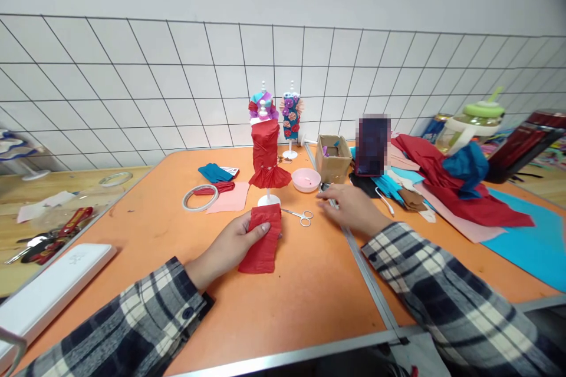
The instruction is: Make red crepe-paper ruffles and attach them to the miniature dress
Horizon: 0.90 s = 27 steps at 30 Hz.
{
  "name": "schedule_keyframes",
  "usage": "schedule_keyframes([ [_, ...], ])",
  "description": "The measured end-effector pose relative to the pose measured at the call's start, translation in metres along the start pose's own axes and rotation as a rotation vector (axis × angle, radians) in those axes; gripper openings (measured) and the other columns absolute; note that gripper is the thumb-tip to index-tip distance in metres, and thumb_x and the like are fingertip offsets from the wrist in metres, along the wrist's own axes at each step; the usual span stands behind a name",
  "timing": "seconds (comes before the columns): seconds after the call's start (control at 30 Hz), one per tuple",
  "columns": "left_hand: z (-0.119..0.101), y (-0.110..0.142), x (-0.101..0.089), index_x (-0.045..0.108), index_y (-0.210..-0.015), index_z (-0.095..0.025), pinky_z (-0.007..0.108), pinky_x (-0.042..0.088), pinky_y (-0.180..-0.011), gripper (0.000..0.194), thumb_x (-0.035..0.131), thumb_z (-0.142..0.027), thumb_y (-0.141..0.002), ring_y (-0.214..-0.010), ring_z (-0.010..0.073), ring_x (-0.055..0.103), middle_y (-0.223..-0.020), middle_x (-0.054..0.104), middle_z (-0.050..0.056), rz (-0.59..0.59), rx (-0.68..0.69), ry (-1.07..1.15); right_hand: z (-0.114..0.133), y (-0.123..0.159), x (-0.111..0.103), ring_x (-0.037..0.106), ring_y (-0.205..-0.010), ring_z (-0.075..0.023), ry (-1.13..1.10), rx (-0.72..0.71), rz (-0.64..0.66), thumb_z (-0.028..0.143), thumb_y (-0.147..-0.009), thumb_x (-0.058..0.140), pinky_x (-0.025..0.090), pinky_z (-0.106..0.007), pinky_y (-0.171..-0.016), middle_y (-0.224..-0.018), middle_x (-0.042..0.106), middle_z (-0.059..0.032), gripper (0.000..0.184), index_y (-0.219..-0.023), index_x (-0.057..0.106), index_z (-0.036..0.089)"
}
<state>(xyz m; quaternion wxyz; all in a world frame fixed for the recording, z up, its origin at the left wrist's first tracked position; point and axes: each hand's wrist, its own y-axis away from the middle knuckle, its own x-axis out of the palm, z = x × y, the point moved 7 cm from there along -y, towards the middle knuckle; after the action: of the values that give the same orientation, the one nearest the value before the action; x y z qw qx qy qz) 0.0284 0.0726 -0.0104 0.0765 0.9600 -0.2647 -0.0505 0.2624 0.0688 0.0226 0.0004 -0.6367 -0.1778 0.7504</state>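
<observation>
My left hand (236, 244) is closed on a folded strip of red crepe paper (264, 250), thumb on top, held low above the table. My right hand (354, 207) hovers to the right, its fingers apart and bent, near a small dark item (325, 187) I cannot make out. Between the hands lies a pair of small silver scissors (303, 216). Behind the strip stands a white mini dress form dressed in a red crepe paper dress (265, 150) with a flared lower edge. A pink bowl (306, 180) sits beside it.
Two more dressed forms (290, 118) stand behind. A cardboard box (333, 160), a phone (372, 146), crepe paper pieces (460, 188) and a green-lidded bottle (471, 123) are on the right. At left lie a tape roll (200, 198), blue paper (215, 173) and a long white box (57, 297).
</observation>
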Motion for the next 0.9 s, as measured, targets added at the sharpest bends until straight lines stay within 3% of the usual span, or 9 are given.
schedule_keyframes([
  [0.1,0.002,0.000,0.004,0.061,-0.101,-0.015,0.028,0.051,-0.064,0.040,0.071,-0.046,-0.078,-0.074,0.0191,0.067,-0.093,0.073,0.008,0.021,-0.009,0.026,0.032,-0.001,0.015,0.062,-0.099,-0.0215,0.009,-0.078,0.124,0.033,-0.094,0.048,0.044,-0.028,-0.079,-0.102,0.071,-0.0083,0.030,-0.111,0.070,0.022],
  [0.2,0.002,0.001,0.007,0.061,-0.098,-0.015,0.027,0.050,-0.063,0.039,0.073,-0.046,-0.077,-0.072,0.0187,0.067,-0.090,0.073,0.007,0.035,-0.007,0.045,0.051,-0.004,0.022,0.063,-0.094,-0.0234,0.123,-0.070,0.243,0.025,-0.094,0.046,0.043,-0.028,-0.073,-0.095,0.070,-0.0120,0.026,-0.098,0.071,0.017],
  [0.3,0.001,0.001,0.006,0.061,-0.095,-0.015,0.027,0.050,-0.064,0.038,0.073,-0.045,-0.076,-0.072,0.0183,0.066,-0.088,0.073,0.007,0.029,0.013,0.064,0.066,-0.009,0.026,0.065,-0.093,-0.0249,0.176,-0.047,0.322,0.012,-0.090,0.045,0.044,-0.029,-0.073,-0.099,0.069,-0.0164,0.026,-0.098,0.070,0.012],
  [0.43,0.001,0.001,0.003,0.060,-0.103,-0.015,0.029,0.051,-0.070,0.040,0.072,-0.045,-0.078,-0.077,0.0191,0.068,-0.091,0.074,0.008,0.017,0.033,0.119,0.074,-0.017,0.029,0.066,-0.092,-0.0262,0.151,-0.011,0.300,0.005,-0.086,0.043,0.045,-0.030,-0.071,-0.098,0.069,-0.0190,0.027,-0.098,0.068,0.009],
  [0.57,-0.002,0.001,-0.005,0.059,-0.109,-0.016,0.031,0.052,-0.073,0.045,0.074,-0.044,-0.077,-0.081,0.0219,0.069,-0.093,0.074,0.009,-0.026,0.046,0.180,0.056,-0.017,0.033,0.066,-0.089,-0.0240,0.074,0.058,0.225,0.014,-0.087,0.047,0.044,-0.029,-0.069,-0.097,0.069,-0.0145,0.021,-0.100,0.064,0.013],
  [0.6,-0.003,0.001,-0.007,0.059,-0.109,-0.016,0.032,0.052,-0.073,0.046,0.075,-0.043,-0.076,-0.082,0.0223,0.069,-0.093,0.074,0.010,-0.033,0.047,0.196,0.049,-0.016,0.034,0.065,-0.088,-0.0218,0.012,0.072,0.207,0.016,-0.086,0.049,0.044,-0.027,-0.068,-0.095,0.070,-0.0114,0.019,-0.099,0.063,0.015],
  [0.7,-0.006,0.003,-0.008,0.060,-0.108,-0.015,0.030,0.052,-0.073,0.045,0.076,-0.040,-0.074,-0.081,0.0218,0.070,-0.089,0.075,0.009,-0.028,0.036,0.245,0.033,-0.014,0.035,0.062,-0.074,-0.0140,-0.543,0.146,0.213,0.016,-0.078,0.059,0.044,-0.023,-0.067,-0.080,0.067,-0.0035,0.013,-0.091,0.061,0.015],
  [0.8,-0.006,0.005,-0.004,0.062,-0.106,-0.015,0.027,0.052,-0.068,0.041,0.078,-0.035,-0.074,-0.076,0.0199,0.070,-0.085,0.075,0.008,0.006,-0.004,0.298,0.035,-0.006,0.037,0.052,-0.060,-0.0079,-1.047,0.182,0.393,0.026,-0.071,0.071,0.041,-0.018,-0.052,-0.073,0.060,0.0016,0.023,-0.088,0.059,0.015],
  [0.9,-0.003,0.006,-0.001,0.064,-0.104,-0.015,0.025,0.051,-0.065,0.038,0.078,-0.031,-0.074,-0.071,0.0185,0.069,-0.082,0.074,0.007,0.030,-0.050,0.339,0.042,0.007,0.035,0.044,-0.048,-0.0042,-1.268,0.196,0.634,0.040,-0.065,0.079,0.031,-0.014,-0.037,-0.073,0.059,0.0028,0.040,-0.091,0.060,0.015],
])
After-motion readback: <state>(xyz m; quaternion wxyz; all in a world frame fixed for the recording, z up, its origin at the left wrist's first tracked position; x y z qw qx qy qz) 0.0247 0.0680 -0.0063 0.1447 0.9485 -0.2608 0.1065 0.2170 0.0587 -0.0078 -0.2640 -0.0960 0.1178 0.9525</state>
